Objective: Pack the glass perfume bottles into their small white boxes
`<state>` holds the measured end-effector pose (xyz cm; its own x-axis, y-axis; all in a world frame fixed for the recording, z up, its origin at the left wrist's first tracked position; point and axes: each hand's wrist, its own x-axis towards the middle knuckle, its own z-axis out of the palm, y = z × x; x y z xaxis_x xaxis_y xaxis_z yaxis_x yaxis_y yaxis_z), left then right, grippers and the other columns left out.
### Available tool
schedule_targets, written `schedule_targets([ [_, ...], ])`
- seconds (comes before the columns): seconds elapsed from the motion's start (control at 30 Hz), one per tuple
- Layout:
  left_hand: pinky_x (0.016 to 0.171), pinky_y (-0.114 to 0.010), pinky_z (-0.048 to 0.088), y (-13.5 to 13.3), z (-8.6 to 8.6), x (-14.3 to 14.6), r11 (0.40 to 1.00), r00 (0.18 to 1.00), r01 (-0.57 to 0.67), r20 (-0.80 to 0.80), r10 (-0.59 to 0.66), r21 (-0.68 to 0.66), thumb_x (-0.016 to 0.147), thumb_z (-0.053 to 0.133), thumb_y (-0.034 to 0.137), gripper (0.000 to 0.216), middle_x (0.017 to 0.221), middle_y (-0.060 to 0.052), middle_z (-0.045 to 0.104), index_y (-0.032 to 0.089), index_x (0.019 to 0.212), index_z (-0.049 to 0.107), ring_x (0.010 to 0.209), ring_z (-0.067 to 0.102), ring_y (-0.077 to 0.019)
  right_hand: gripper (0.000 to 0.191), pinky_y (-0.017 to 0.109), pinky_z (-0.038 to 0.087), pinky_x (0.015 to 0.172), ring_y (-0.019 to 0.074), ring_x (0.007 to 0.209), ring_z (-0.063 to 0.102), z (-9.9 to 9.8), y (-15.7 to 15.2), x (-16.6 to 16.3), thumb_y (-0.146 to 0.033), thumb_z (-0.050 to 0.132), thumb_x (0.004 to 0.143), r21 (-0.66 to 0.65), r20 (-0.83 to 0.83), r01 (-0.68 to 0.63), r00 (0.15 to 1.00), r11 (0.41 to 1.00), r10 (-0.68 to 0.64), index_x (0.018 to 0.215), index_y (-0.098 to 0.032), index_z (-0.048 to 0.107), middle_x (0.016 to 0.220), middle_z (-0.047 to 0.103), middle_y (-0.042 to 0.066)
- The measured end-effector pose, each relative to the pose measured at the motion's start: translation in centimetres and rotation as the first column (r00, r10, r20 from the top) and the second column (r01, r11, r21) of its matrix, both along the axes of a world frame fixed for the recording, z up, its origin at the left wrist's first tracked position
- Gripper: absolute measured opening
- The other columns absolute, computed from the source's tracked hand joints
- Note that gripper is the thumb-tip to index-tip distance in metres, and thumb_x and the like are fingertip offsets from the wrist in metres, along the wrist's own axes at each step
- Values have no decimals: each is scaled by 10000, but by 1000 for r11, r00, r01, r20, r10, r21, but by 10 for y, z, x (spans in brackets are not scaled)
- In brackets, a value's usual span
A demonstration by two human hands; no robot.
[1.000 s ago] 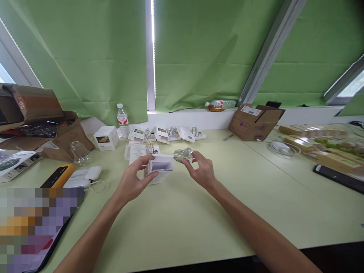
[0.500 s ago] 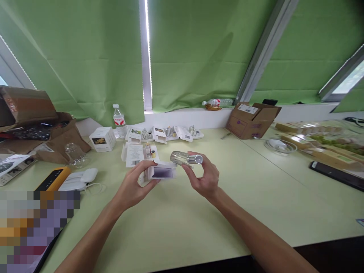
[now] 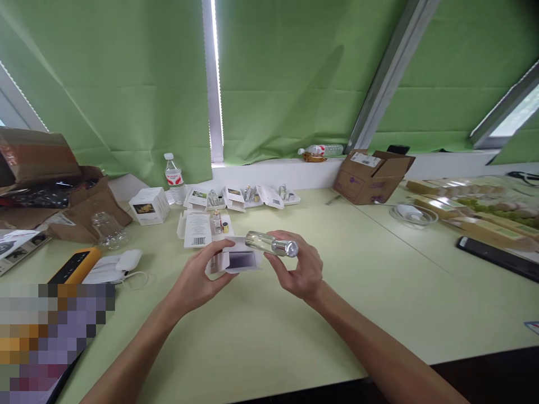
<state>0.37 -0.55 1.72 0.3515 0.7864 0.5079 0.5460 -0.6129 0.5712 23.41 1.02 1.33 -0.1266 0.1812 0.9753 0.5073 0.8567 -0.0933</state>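
My left hand (image 3: 201, 276) grips a small white carton (image 3: 242, 261) between thumb and fingers, its open end facing me and its inside looking purplish. In my right hand (image 3: 301, 266) is a clear glass bottle (image 3: 259, 241) with a shiny silver cap (image 3: 287, 248). The bottle lies nearly level, its base to the left, just above the carton's mouth. Behind my left hand an opened white box (image 3: 197, 229) lies beside a small bottle (image 3: 217, 222) and a gold-and-black cap (image 3: 225, 227).
Several opened boxes with small bottles (image 3: 248, 194) line the wall. A closed white box (image 3: 149, 206) and a water bottle (image 3: 174, 178) stand at back left, near a glass jar (image 3: 110, 230). A cardboard box (image 3: 373, 177) sits at back right; a black phone (image 3: 497, 259) lies far right.
The bottle has moved slightly left and down, with its cap end tilting lower. My left hand and the carton have barely moved.
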Motion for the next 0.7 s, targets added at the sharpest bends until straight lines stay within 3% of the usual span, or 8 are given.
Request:
schedule_targets([
  [0.5,912,-356,508,1,-4,1,999,1000,-3,24,4,-41,816,653,309,478,1240,-60,605,271,1261,482,1066,609,-215,503,368,605,764,240,959,694,-8,-5,-8,-122,652,774,-25,127,-102,986,995,104,1254,-184,515,1039,718,109],
  [0.7,969,-355,481,5,-6,-4,998,999,24,48,-22,-57,816,630,209,514,1302,-55,561,281,1294,452,1146,568,-206,532,370,594,798,232,990,683,-6,-11,-11,-100,633,774,-37,174,-151,972,988,155,1283,-176,493,1059,712,115],
])
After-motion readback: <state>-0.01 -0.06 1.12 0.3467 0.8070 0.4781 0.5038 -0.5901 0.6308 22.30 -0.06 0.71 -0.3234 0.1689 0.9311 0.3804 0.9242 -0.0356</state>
